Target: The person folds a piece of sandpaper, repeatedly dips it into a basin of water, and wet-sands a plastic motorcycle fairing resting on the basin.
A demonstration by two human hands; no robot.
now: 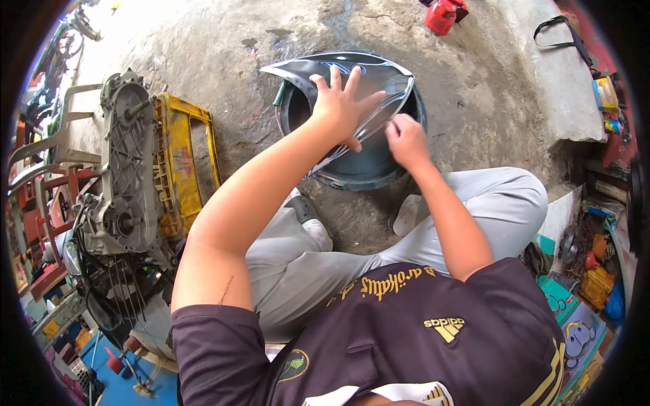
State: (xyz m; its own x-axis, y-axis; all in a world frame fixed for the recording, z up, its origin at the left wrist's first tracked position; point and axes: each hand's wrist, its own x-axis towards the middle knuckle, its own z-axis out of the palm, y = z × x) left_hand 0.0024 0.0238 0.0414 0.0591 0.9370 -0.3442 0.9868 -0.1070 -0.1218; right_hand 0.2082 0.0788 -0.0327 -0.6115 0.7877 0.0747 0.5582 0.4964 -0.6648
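A dark, curved plastic panel (386, 76) with white edges and blue markings, like a motorcycle body panel, lies across a round black tub (369, 177). My left hand (338, 105) is pressed on the panel with its fingers spread. Beside the panel's lower right edge, my right hand (407, 141) is closed, its fingers curled inward. Whatever it may hold is hidden. The tub's inside shows only partly beneath the panel. A dark green handle-like piece (279, 93) sticks out at the tub's left rim.
To the left stand a metal engine casing (125, 155) and a yellow plastic crate (181, 159). A red object (441, 17) sits on the concrete floor at the top. A concrete ledge (558, 88) runs along the right, with boxes and parts below it. My bent legs flank the near side.
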